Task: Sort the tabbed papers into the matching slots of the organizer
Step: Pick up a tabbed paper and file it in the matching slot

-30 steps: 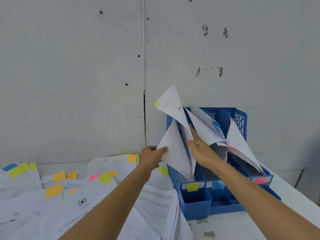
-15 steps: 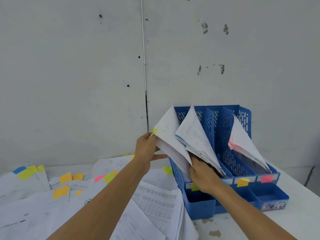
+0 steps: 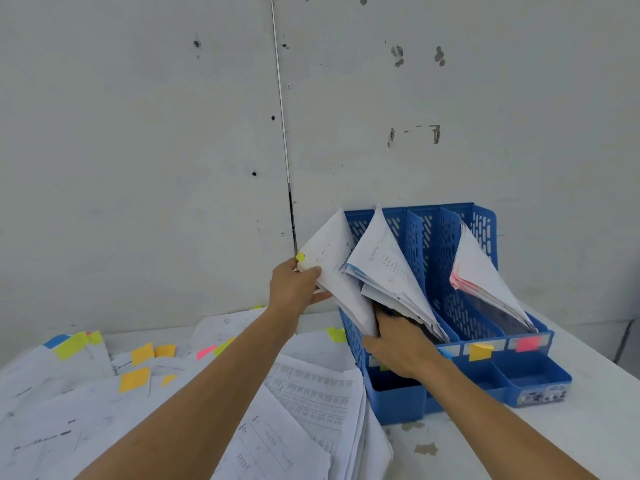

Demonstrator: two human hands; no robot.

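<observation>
A blue slotted organizer (image 3: pixel 429 237) stands against the wall on the white table. Coloured labels mark its front: yellow (image 3: pixel 480 351) and pink (image 3: pixel 527 342); others are hidden by my right hand. My left hand (image 3: pixel 294 287) pinches the upper corner of a white sheet with a yellow-green tab (image 3: pixel 300 257), which leans into the leftmost slot. My right hand (image 3: pixel 398 344) reaches between that sheet and the blue-tabbed stack (image 3: pixel 388 271) in the second slot, fingers hidden among the paper. Pink-tabbed papers (image 3: pixel 485 282) lean in the rightmost slot.
Loose tabbed papers (image 3: pixel 138 372) with yellow, orange, pink and blue tabs cover the table's left side. A printed stack (image 3: pixel 311 403) lies just left of the organizer. Bare table (image 3: pixel 588 427) shows at the right. The grey wall (image 3: pixel 173 150) rises close behind.
The yellow-green tabbed sheet has come down into the leftmost slot. My right hand dropped from the upper papers to low at the slot's front. The other stacks settled back.
</observation>
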